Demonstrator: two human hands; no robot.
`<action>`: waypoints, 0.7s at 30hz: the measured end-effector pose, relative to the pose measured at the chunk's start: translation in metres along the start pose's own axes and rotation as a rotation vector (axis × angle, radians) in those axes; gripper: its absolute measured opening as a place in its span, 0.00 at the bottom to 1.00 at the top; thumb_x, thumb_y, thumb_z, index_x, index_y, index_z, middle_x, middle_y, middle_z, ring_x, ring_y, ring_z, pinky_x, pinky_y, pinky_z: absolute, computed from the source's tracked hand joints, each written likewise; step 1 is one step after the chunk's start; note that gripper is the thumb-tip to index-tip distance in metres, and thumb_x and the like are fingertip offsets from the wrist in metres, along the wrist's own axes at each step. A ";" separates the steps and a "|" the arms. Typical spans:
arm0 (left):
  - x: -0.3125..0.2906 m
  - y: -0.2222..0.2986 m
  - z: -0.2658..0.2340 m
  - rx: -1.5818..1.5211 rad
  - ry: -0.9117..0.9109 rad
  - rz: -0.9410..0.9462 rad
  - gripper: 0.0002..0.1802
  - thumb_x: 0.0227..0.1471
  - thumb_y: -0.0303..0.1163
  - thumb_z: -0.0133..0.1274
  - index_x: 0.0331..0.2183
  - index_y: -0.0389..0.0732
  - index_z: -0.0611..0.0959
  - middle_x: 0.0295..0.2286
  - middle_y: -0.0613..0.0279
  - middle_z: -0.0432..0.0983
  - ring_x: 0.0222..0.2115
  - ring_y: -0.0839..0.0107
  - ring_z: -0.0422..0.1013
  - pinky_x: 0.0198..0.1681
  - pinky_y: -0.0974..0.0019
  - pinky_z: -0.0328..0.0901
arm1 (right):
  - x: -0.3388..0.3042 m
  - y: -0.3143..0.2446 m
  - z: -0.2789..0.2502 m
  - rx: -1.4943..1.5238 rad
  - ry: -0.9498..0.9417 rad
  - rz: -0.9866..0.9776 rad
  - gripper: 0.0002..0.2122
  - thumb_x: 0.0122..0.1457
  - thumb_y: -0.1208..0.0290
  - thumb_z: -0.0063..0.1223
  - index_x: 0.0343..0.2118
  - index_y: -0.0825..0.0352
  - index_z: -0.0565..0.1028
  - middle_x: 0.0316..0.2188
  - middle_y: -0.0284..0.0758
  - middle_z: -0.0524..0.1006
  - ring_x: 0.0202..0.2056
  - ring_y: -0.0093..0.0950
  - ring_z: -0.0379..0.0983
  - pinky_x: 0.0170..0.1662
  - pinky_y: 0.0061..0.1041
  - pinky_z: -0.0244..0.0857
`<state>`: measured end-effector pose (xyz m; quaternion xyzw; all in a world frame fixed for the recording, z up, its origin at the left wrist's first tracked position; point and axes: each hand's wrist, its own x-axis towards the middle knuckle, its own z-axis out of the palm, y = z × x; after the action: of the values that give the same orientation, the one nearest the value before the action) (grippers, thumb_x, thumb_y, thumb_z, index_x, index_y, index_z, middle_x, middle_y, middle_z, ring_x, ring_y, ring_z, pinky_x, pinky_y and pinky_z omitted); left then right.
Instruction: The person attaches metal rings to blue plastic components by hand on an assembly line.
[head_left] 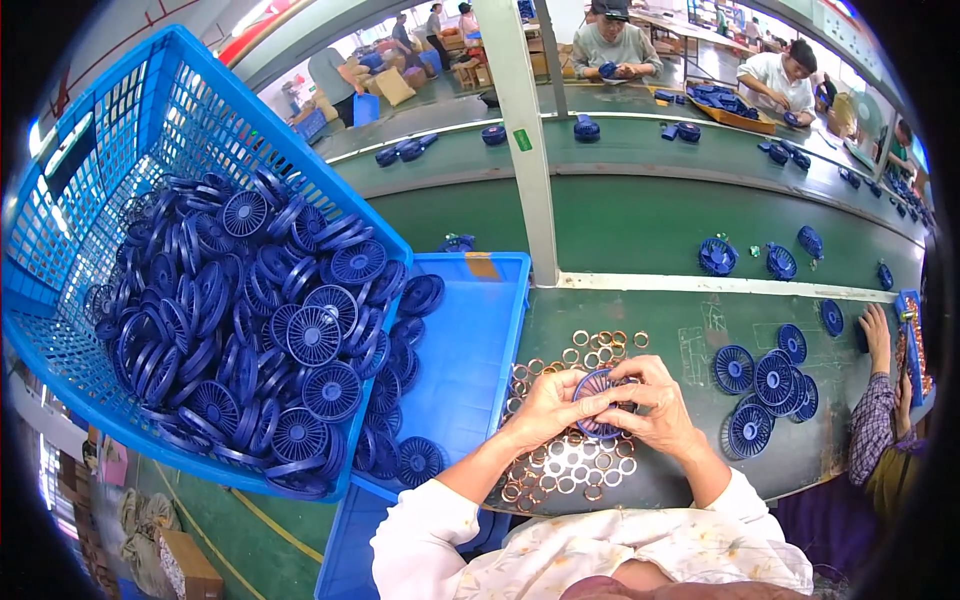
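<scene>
Both my hands hold one round blue fan grille (597, 378) just above the green table. My left hand (545, 408) grips its left side, with the thumb across the front. My right hand (652, 402) pinches it from the right; its fingers cover part of the grille. Whether a ring sits in the grille cannot be made out. Beneath and around my hands lie many loose copper-coloured and silvery metal rings (567, 485). To the right of my right hand, several blue fan grilles (774, 380) lie on the table, some overlapping.
A large blue crate (290, 150) heaped with grilles tilts over a blue tray (465, 345) at left. A white post (520, 130) stands ahead beside the green conveyor (640, 225), which carries blue fan parts. A co-worker's hand (878, 335) is at right; other people work beyond.
</scene>
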<state>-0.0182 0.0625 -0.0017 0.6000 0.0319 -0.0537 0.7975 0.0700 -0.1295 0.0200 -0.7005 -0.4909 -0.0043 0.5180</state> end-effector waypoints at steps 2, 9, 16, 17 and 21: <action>0.002 -0.002 0.003 -0.019 -0.026 -0.001 0.14 0.56 0.29 0.61 0.43 0.34 0.80 0.37 0.62 0.80 0.35 0.78 0.76 0.38 0.73 0.73 | -0.010 0.006 0.013 0.327 0.227 0.163 0.21 0.46 0.70 0.73 0.45 0.63 0.79 0.44 0.34 0.75 0.47 0.29 0.74 0.54 0.30 0.67; -0.003 -0.004 0.011 0.018 -0.038 0.088 0.14 0.57 0.28 0.61 0.43 0.35 0.79 0.38 0.63 0.80 0.37 0.79 0.76 0.42 0.71 0.73 | -0.031 0.007 0.022 1.077 0.061 0.762 0.17 0.63 0.67 0.58 0.52 0.68 0.73 0.42 0.34 0.80 0.41 0.24 0.78 0.45 0.27 0.77; -0.003 -0.002 0.011 0.101 -0.054 0.030 0.14 0.56 0.27 0.61 0.44 0.35 0.79 0.37 0.61 0.81 0.37 0.78 0.76 0.42 0.71 0.73 | -0.029 0.008 0.011 1.001 -0.057 0.790 0.20 0.62 0.64 0.59 0.53 0.69 0.72 0.44 0.37 0.78 0.40 0.27 0.79 0.39 0.30 0.81; -0.003 -0.001 0.014 0.135 -0.048 0.035 0.15 0.56 0.26 0.61 0.44 0.34 0.79 0.38 0.61 0.81 0.37 0.77 0.76 0.43 0.70 0.73 | -0.032 0.008 0.012 0.950 -0.035 0.786 0.21 0.61 0.63 0.60 0.54 0.70 0.72 0.44 0.38 0.78 0.40 0.28 0.79 0.38 0.30 0.81; -0.007 0.006 0.018 0.209 -0.057 -0.003 0.15 0.56 0.26 0.60 0.44 0.34 0.78 0.39 0.61 0.79 0.39 0.76 0.76 0.45 0.69 0.73 | -0.031 0.013 0.006 0.994 -0.086 0.765 0.17 0.60 0.67 0.61 0.49 0.69 0.75 0.40 0.34 0.80 0.38 0.23 0.79 0.37 0.24 0.80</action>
<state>-0.0247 0.0472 0.0095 0.6781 0.0045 -0.0749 0.7311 0.0599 -0.1458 -0.0083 -0.5016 -0.1693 0.4381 0.7265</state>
